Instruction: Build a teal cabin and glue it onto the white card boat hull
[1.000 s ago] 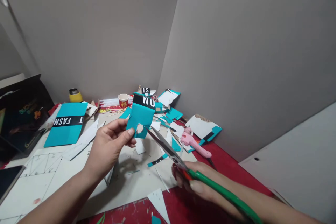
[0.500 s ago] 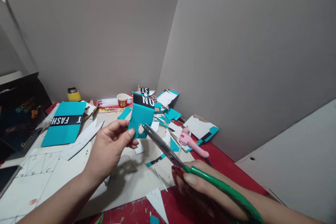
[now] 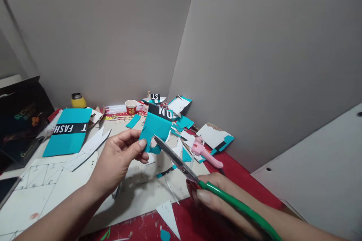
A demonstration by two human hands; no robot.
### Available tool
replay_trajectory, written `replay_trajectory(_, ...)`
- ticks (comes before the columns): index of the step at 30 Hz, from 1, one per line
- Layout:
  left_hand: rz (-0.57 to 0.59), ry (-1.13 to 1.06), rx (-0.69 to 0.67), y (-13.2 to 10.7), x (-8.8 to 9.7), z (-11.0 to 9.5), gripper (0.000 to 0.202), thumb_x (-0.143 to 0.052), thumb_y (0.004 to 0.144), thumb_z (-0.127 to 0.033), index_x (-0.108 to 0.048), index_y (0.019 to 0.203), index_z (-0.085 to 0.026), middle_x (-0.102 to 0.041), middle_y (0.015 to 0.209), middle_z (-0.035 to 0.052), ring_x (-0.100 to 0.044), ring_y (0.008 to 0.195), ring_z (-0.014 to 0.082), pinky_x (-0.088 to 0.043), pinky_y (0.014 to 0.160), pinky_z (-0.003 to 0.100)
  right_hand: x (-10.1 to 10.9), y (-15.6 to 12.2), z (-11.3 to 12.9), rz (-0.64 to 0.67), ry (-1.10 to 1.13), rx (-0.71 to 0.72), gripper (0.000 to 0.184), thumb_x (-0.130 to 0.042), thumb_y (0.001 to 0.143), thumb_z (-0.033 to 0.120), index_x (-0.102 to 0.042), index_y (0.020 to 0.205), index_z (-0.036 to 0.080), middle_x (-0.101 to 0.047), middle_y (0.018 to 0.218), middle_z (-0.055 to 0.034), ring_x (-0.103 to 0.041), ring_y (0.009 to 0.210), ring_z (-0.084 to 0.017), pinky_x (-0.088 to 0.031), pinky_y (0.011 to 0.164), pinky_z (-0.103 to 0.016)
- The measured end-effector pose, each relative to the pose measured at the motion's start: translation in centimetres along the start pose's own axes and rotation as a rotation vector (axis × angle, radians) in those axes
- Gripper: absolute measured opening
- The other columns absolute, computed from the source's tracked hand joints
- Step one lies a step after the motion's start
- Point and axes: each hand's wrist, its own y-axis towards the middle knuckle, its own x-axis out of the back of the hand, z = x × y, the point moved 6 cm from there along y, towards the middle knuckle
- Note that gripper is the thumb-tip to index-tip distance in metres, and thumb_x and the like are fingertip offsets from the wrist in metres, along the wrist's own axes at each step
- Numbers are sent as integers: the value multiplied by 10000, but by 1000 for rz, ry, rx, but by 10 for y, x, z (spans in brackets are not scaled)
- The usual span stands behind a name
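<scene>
Clearly, the left fingers [image 3: 139,146] pinch ragged-holed teal card [image 3: 157,128] while the right fingers [image 3: 205,196] clasp metal-bladed, green-handled scissors [image 3: 211,187].

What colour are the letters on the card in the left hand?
The letters are white, on a black band; head view shows this best.

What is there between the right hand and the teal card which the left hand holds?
In the head view, the scissors span that stretch, from the right hand to the teal card, their tips at its torn hole.
</scene>
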Motion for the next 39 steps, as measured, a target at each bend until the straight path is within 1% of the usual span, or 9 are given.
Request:
replay_trajectory(10,85,-35,-2,1,-2,-4,109,-685,840,-270,-699,908,-186,-653,856,-9,-621,621,75,-543,611,200,-6,-3,0,27,83,-22,458,-374,941,577,-349,680,202,-305,599,51,-273,549,-95,-250,483,-229)
replay_trajectory(15,122,-48,15,2,2,-3,101,-708,821,-248,-700,907,-197,-653,814,-20,-625,615,79,-543,609,205,-5,-7,2,16,99,-92,484,-397,922,607,-341,668,199,-295,613,49,-255,563,-95,-230,496,-244)
replay_trajectory(20,207,-45,-11,3,0,-7,94,-690,835,-223,-715,926,-225,-656,815,-36,-611,600,56,-517,603,175,-4,-11,6,12,99,-108,504,-414,902,633,-333,654,201,-285,611,52,-234,565,-96,-216,502,-255)
replay_trajectory(23,233,7,-5,4,0,-11,88,-689,834,-234,-712,911,-197,-640,766,-29,-586,581,56,-508,602,179,-3,-11,8,17,111,-117,502,-434,900,623,-338,650,199,-281,605,55,-238,561,-94,-210,498,-251)
replay_trajectory(25,251,45,-4,4,1,-14,88,-684,835,-252,-704,858,-169,-614,712,-25,-564,576,61,-500,593,182,-3,-12,8,44,116,-130,507,-424,898,635,-339,652,199,-282,601,54,-240,554,-92,-210,489,-243)
replay_trajectory(29,304,151,-36,3,4,-23,134,-659,850,-277,-685,823,-149,-595,703,-9,-543,603,81,-493,595,197,0,-15,9,73,31,-139,554,-389,868,704,-380,641,199,-317,600,40,-278,547,-99,-272,473,-222)
replay_trajectory(32,320,230,-52,1,6,-28,132,-642,860,-275,-691,876,-154,-607,751,6,-534,640,88,-487,603,194,5,-17,11,30,-40,-121,574,-413,842,726,-483,655,188,-377,613,20,-341,567,-113,-343,485,-215)
replay_trajectory(34,332,252,-54,-1,6,-31,128,-628,870,-268,-697,892,-162,-608,763,7,-525,652,86,-478,600,181,7,-18,12,32,-73,-123,578,-410,844,724,-536,687,183,-412,630,8,-371,585,-121,-376,503,-216)
replay_trajectory(39,346,236,-36,-1,6,-34,123,-625,869,-268,-692,854,-166,-584,739,2,-506,641,85,-468,579,165,5,-18,16,83,-95,-145,594,-377,848,734,-551,699,186,-406,639,3,-370,594,-126,-382,517,-222)
